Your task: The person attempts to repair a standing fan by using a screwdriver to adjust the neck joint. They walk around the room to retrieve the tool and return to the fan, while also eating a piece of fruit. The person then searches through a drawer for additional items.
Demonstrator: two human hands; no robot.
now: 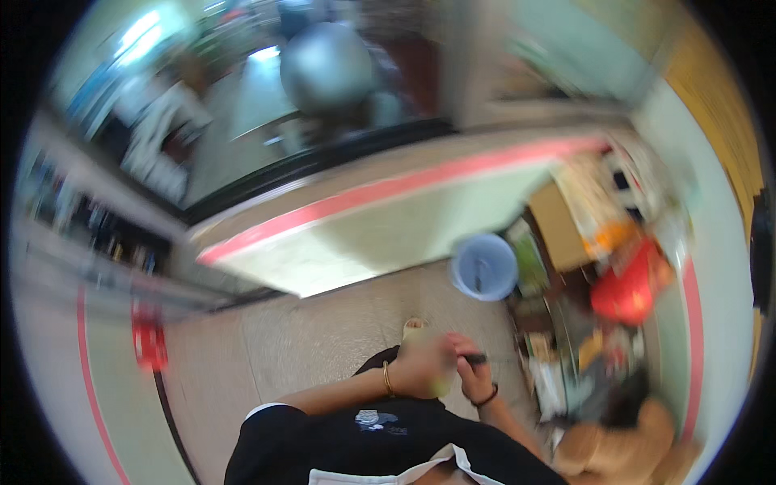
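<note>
My left hand (pixel 420 370), a gold bangle at its wrist, is bent inward in front of my black shirt and smeared by motion. A small yellow-green thing (pixel 440 383) shows at its fingers; its kind is too blurred to tell. My right hand (pixel 475 378), with a dark band at the wrist, is closed around a short black handle (pixel 475 358). Whatever is joined to that handle is hidden or lost in blur. Both hands are close together, nearly touching.
A light blue bucket (pixel 483 267) stands on the tiled floor ahead, by the low wall. Along the right are a cardboard box (pixel 558 226), a red bag (pixel 630 283) and piled goods. A red object (pixel 149 335) is at the left wall. Windows (pixel 267 97) lie beyond.
</note>
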